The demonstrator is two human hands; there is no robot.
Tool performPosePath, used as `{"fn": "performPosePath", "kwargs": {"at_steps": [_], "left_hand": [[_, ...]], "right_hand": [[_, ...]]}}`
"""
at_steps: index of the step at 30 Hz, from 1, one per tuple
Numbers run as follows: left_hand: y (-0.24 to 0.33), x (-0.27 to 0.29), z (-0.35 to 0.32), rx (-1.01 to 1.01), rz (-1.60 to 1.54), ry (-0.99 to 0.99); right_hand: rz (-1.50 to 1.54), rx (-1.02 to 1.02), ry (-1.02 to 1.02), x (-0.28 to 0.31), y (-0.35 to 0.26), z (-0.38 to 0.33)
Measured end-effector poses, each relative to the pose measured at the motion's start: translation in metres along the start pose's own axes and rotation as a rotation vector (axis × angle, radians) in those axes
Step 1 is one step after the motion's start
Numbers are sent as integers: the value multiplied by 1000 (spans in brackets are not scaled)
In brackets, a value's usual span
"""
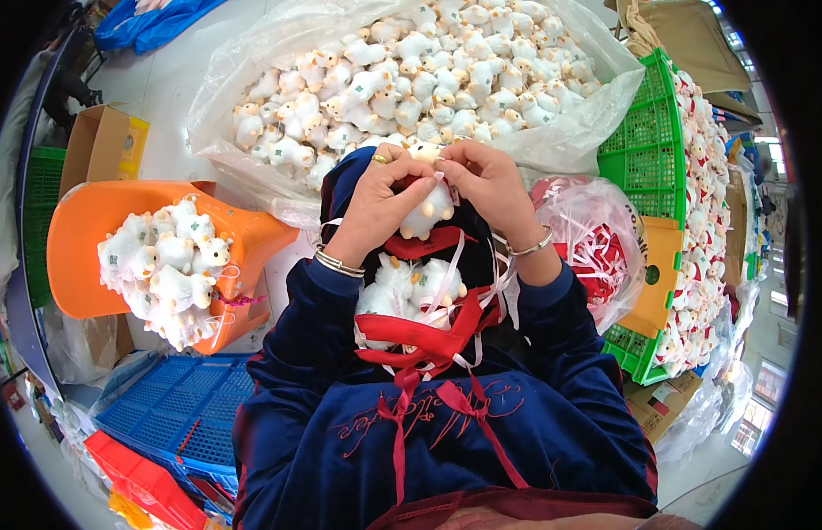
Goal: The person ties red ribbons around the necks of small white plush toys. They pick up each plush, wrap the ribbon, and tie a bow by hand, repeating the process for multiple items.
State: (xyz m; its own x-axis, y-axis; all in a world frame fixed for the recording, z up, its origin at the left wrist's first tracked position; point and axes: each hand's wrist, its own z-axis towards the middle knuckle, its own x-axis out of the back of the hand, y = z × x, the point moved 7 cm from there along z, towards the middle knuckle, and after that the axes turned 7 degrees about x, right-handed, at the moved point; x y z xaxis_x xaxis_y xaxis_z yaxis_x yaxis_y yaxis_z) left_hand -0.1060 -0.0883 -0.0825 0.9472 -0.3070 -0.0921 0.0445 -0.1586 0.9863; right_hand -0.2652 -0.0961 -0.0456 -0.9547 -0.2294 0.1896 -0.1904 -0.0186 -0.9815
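Observation:
Both my hands meet over my lap at a small white plush toy with a cream head. My left hand pinches at the toy's neck, where a pale ribbon end shows between thumb and finger. Fingertips of my right hand are closed at the other side of the neck; fingers partly hide what they grip. Below, several more white plush toys rest on my lap. Red fabric pieces with thin white ribbons lie across them.
A big clear plastic bag full of plush toys spreads ahead. On the left, an orange chair carries a toy bundle. A bag of red pieces and ribbons sits right, beside a green crate. Blue crates stand lower left.

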Motion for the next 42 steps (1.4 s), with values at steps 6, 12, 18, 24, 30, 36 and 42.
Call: {"fn": "performPosePath", "kwargs": {"at_steps": [6,12,18,24,30,36,42], "left_hand": [[36,-2,-5,-161,295,51],[48,-7,-8,-172,480,135],[21,-1,-3,63,208,99],[10,11,3,159,115,-52],[12,15,6,49,222,-42],[9,11,6,180,105,-76],[12,10,5,158,104,-84]], "right_hand": [[-228,-103,-197,-4,-21,13],[-733,140,-157,-17,-52,8],[-532,357,-96,-17,-37,4],[-173,237,-216,-10,-10,6],[-209,294,-386,-10,-26,11],[-284,117,-385,-9,-26,17],[-333,66,-388,-12,-26,21]]}}
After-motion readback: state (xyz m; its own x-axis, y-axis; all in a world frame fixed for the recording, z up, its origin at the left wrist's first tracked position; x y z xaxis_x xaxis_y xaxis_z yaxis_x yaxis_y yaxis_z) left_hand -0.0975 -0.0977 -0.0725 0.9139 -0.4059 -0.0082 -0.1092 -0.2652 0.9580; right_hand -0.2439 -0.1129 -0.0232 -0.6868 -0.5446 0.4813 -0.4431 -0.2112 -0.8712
